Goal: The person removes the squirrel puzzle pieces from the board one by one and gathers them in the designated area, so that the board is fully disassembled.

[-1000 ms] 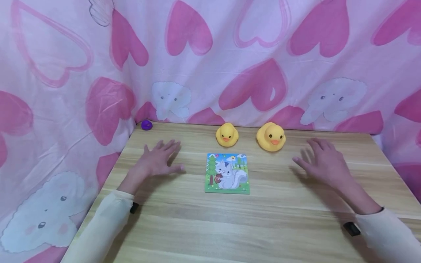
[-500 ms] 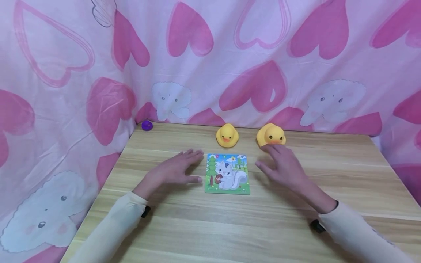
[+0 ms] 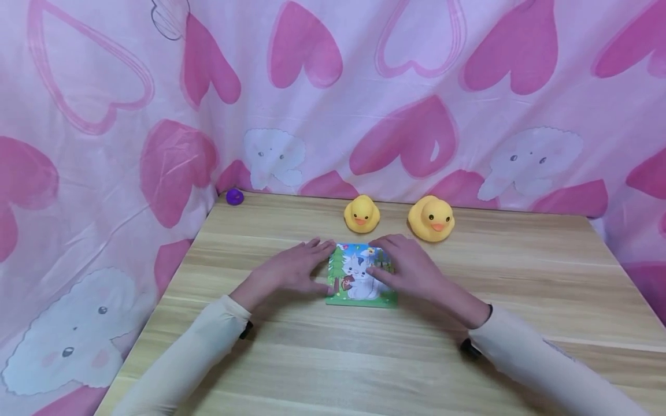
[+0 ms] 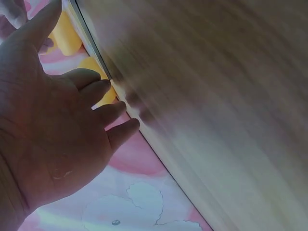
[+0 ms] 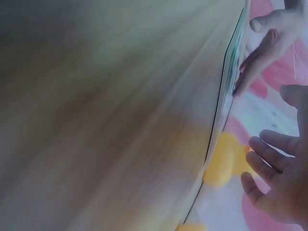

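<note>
A square picture board (image 3: 361,289) with a cartoon squirrel lies flat on the wooden table. My left hand (image 3: 288,268) is at its left edge, thumb and fingers spread apart; whether the fingertips touch it I cannot tell. Over the board's right side is my right hand (image 3: 413,270), covering part of the picture. In the right wrist view the right hand's fingers (image 5: 269,154) are loosely extended with nothing between them. The left wrist view has the left palm (image 4: 57,115) with nothing in it.
Behind the board sit a smaller yellow duck (image 3: 361,215) and a larger yellow duck (image 3: 431,219). A small purple toy (image 3: 235,197) is at the table's far left corner. A pink heart-patterned curtain (image 3: 322,115) hangs along the back and left.
Both hands have come inward from either side to the picture board, the right hand travelling farther left. Board, ducks and purple toy stay put.
</note>
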